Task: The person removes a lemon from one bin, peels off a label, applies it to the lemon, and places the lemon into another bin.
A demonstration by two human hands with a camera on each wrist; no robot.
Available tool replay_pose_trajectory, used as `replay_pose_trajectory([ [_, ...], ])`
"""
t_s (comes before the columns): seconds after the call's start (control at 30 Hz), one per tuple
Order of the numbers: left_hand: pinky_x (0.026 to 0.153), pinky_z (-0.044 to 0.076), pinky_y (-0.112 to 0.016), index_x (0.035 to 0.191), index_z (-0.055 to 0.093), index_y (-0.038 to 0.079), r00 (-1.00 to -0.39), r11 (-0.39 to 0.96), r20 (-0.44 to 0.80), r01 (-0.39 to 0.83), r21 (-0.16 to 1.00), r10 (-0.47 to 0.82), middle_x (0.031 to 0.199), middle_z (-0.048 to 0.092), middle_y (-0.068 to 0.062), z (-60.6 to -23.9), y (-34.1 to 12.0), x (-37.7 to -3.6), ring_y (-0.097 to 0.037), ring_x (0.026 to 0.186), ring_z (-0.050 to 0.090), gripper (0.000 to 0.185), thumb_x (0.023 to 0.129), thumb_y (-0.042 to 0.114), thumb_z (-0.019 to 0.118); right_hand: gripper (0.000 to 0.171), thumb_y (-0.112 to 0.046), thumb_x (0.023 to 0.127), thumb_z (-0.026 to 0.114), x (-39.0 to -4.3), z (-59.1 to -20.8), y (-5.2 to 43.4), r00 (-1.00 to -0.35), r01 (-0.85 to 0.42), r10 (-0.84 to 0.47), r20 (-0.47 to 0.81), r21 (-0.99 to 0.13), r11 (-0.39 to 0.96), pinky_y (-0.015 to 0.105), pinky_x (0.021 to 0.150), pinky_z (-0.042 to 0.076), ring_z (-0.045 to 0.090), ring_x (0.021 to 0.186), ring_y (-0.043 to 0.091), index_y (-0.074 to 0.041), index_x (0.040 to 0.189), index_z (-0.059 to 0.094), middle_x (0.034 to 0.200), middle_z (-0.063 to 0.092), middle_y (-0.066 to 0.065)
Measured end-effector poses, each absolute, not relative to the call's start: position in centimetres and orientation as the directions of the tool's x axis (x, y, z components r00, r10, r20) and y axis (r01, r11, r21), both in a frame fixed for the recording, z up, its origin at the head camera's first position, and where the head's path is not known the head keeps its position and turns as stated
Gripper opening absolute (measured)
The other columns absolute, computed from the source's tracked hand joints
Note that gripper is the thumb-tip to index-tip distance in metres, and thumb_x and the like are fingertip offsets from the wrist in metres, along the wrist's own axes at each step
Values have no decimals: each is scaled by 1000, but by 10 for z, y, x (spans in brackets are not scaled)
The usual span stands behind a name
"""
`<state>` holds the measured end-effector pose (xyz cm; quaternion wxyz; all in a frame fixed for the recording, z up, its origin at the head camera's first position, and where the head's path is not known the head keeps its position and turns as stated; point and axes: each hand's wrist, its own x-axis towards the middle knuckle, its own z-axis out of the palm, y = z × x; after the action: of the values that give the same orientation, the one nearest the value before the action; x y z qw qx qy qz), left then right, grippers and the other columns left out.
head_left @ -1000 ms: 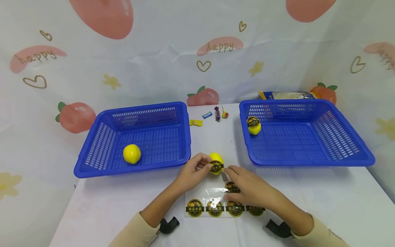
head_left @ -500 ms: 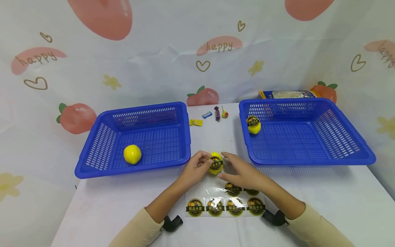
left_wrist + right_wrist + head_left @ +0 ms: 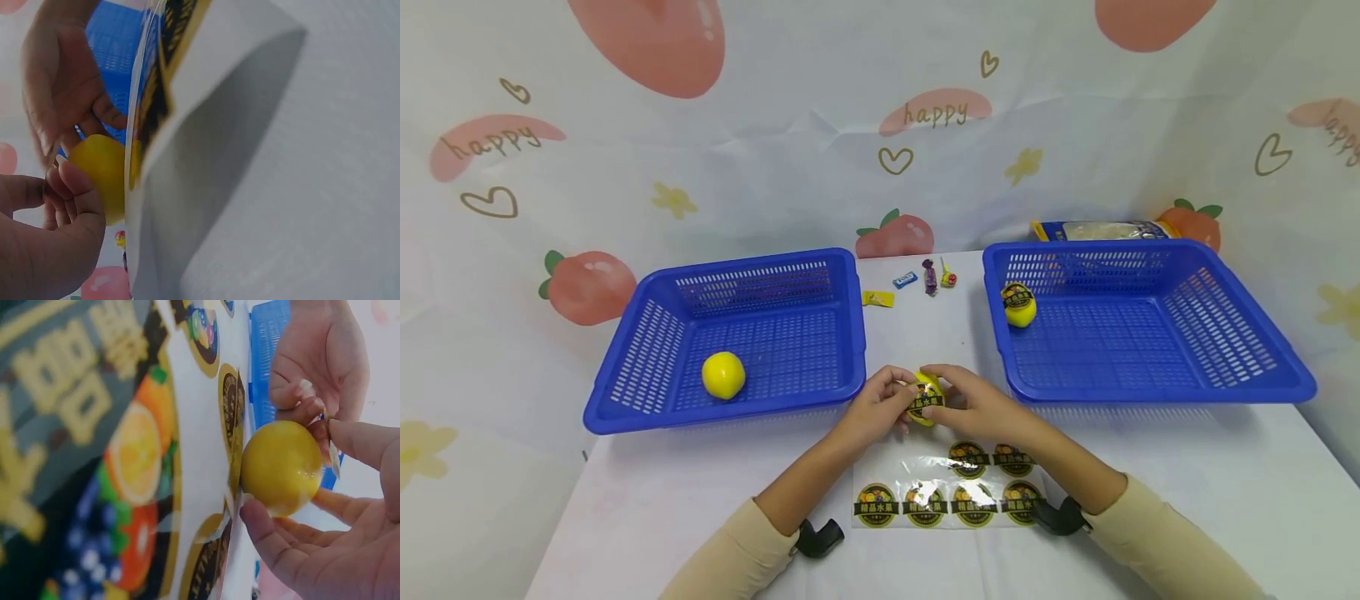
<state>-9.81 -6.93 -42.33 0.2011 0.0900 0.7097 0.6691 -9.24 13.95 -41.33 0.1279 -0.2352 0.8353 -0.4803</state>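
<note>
Left hand: thumb and fingers closed in a pinch on a round fruit sticker, which sits over the lemon (from the head view it covers much of the fruit; contact between the two cannot be settled). Right hand: partly closed, curved round the lemon's right side, one digit reaching up to the sticker's edge. Lemon rests on the bench, between the hands.

Sticker sheet lies flat just nearer the person than both hands, carrying six round stickers, two in the upper row toward the right hand and four in the lower.

Beyond the left hand, to its left: blue basket with a plain lemon. Beyond the right hand, to its right: second blue basket, a stickered lemon against its left wall. Well beyond both hands: yellow candy, blue candy, purple candy, lollipop.
</note>
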Motion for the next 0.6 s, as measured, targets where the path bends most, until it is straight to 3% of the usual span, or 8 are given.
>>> replay_pose_trajectory([
  [0.27,65,56,-30,123,50,0,-910,68,-157,-142,988,383,90,56,-7,-426,-69,-99,-15,68,58,24,102,12,55,62,-23,90,76,-97,-415,137,-852,-265,-524,-4,-859,438,44,85,55,60,110,38,-6,144,50,142,52,16],
  [0.6,73,60,-37,124,48,0,-909,58,-168,-158,986,383,99,55,-13,-425,-69,-100,-14,71,63,26,101,9,57,61,-25,91,75,-94,-413,137,-862,-232,-507,-28,-867,442,39,82,56,62,106,35,-6,143,50,140,53,17],
])
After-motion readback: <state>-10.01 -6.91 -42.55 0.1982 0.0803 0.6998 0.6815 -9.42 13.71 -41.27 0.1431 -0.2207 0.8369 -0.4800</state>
